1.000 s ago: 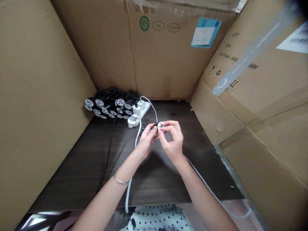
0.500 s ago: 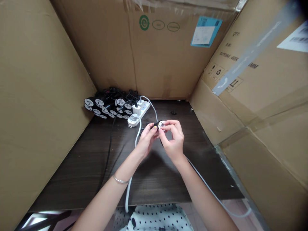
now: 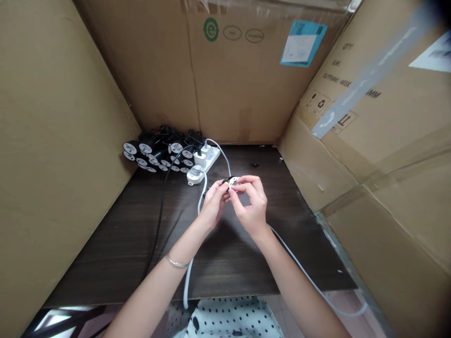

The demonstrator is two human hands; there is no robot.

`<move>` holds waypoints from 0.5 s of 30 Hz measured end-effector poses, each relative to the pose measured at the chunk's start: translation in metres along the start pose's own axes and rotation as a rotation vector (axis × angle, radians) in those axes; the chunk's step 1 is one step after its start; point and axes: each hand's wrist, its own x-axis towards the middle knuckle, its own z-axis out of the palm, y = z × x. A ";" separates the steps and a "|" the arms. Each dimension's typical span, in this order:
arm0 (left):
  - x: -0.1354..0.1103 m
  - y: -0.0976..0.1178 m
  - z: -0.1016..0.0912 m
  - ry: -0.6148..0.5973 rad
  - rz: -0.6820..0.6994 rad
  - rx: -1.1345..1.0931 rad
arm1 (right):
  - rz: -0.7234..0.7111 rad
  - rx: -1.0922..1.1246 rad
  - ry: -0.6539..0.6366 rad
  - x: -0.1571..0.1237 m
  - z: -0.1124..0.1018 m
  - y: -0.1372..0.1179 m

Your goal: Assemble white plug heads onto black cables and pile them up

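Observation:
Just right of the power strip, my two hands meet over the dark table. My left hand [image 3: 213,203] is closed around a small black cylindrical device [image 3: 227,179], most of it hidden by the fingers. A white round end piece [image 3: 232,182] sits at the device's right end, tilted so that it shows nearly edge-on. The fingertips of my right hand [image 3: 252,203] pinch this piece at its rim. Whether it is fully seated on the black body I cannot tell. Something dark sticks out to the left, behind my left fingers.
Several black cylinders with white round ends [image 3: 145,148] are stacked at the back left. Beside them stands a white power strip [image 3: 213,159] with plugs and chargers. A black cable [image 3: 161,211] and a white cable [image 3: 189,281] cross the table [image 3: 116,244]. Cardboard walls [image 3: 229,94] surround it.
The white end piece has turned from facing the camera to nearly edge-on. My right hand has shifted slightly left, its fingers still on the piece.

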 end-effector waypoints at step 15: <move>-0.002 0.003 0.000 -0.073 -0.069 -0.074 | 0.042 0.020 -0.072 0.001 -0.002 0.005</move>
